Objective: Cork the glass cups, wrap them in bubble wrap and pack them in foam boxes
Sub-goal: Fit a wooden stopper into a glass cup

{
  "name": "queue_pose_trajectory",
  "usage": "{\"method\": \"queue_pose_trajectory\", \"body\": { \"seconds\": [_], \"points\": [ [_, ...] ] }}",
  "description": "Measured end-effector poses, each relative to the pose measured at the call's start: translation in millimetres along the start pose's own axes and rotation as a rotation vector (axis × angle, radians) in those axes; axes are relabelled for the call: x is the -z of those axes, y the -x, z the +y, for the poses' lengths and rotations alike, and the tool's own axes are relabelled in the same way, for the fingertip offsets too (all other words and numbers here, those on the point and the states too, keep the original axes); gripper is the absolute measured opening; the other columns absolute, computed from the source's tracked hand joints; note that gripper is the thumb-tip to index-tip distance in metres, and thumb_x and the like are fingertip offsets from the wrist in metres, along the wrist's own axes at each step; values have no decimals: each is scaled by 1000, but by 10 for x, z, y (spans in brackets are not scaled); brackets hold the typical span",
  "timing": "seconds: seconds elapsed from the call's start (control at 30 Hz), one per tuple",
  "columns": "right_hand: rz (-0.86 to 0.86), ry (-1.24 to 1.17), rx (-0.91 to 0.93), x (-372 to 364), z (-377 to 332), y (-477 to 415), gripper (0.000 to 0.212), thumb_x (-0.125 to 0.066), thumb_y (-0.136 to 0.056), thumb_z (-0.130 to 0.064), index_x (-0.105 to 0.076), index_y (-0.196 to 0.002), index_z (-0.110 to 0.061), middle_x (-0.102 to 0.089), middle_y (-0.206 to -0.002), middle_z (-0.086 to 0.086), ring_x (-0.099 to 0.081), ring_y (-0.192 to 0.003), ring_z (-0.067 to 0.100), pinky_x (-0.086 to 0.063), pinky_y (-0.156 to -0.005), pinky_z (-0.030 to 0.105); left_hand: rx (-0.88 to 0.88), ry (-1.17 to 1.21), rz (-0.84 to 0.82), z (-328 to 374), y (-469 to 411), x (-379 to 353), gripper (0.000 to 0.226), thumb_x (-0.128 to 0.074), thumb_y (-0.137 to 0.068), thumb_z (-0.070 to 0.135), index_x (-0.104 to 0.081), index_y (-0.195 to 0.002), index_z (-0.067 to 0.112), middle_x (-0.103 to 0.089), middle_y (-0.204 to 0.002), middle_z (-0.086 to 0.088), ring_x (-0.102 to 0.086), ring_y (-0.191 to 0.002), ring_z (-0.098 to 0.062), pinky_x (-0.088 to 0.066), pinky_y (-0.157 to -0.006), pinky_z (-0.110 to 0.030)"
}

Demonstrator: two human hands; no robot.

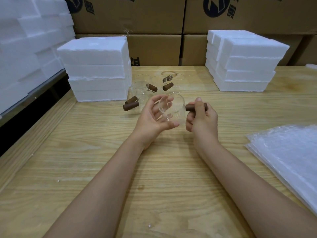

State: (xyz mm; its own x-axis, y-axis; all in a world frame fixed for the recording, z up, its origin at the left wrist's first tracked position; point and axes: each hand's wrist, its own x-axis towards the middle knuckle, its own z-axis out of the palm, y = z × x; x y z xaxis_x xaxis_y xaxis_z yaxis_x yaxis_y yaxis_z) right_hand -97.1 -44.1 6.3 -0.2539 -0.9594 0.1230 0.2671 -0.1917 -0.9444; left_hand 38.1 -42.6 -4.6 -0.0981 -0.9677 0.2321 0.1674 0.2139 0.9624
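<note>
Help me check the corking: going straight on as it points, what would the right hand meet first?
Likely the glass cup held in the left hand, just beyond the cork; depth is unclear.

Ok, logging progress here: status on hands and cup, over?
Left hand holds cup. Right hand grips cork, at the cup's side, not yet fitted. Nothing between them.
</note>
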Motion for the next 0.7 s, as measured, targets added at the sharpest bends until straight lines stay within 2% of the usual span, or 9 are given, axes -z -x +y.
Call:
{"method": "queue_pose_trajectory", "body": {
  "seconds": [0.13, 0.23, 0.33, 0.47, 0.57, 0.63, 0.7],
  "points": [
    [-105, -154, -203, 32, -36, -87, 44, -30, -102, -33, -56, -80, -5, -31, -38, -3, -22, -31, 10, -20, -38, 16, -63, -91, 46, -26, -15, -6, 74, -74, -64, -21, -45, -114, 25, -60, -125, 5, -55, -118, 0, -48, -100, -29],
    [-302, -307, -303, 107, -59, -123, 50, -27, -102, -40, -62, -89, -7, -31, -44, -4, -25, -33, 8, -25, -38, 17, -10, -16, 53, -15, -22, 23, 73, -70, -67, -22, -46, -123, 18, -60, -124, -1, -56, -120, -11, -51, -96, -31],
    [-472, -447, -330, 146, -68, -114, 48, -37, -95, -50, -66, -106, -14, -35, -51, -5, -32, -40, 5, -33, -41, 18, 66, 85, 51, 15, -21, 54, 69, -66, -72, -18, -44, -133, 8, -61, -125, -10, -58, -121, -24, -52, -96, -36],
    [-606, -560, -356, 178, -91, -117, 44, -46, -88, -44, -59, -119, -17, -42, -57, -5, -44, -47, 4, -40, -45, 16, 150, 197, -4, 88, -6, 44, 75, -66, -66, -2, -42, -137, 4, -62, -124, -16, -63, -112, -26, -54, -92, -35],
    [-644, -604, -357, 197, -106, -112, 40, -52, -86, -33, -61, -120, -14, -48, -61, -2, -53, -53, 7, -46, -47, 16, 194, 317, -31, 100, -3, 33, 77, -61, -68, -2, -35, -140, -4, -57, -127, -24, -64, -107, -30, -55, -90, -36],
    [-675, -614, -346, 193, -121, -98, 39, -65, -79, -29, -68, -114, -14, -53, -64, 1, -59, -57, 10, -49, -50, 16, 236, 397, -55, 101, -4, 40, 74, -57, -72, -3, -31, -141, -8, -51, -133, -30, -62, -108, -34, -53, -93, -40],
    [-718, -580, -323, 181, -133, -74, 42, -76, -71, -29, -72, -111, -17, -58, -66, 2, -63, -61, 12, -51, -52, 16, 270, 450, -83, 106, -5, 61, 72, -55, -74, -2, -30, -141, -8, -54, -130, -29, -67, -99, -31, -54, -92, -38]
  ]
}}
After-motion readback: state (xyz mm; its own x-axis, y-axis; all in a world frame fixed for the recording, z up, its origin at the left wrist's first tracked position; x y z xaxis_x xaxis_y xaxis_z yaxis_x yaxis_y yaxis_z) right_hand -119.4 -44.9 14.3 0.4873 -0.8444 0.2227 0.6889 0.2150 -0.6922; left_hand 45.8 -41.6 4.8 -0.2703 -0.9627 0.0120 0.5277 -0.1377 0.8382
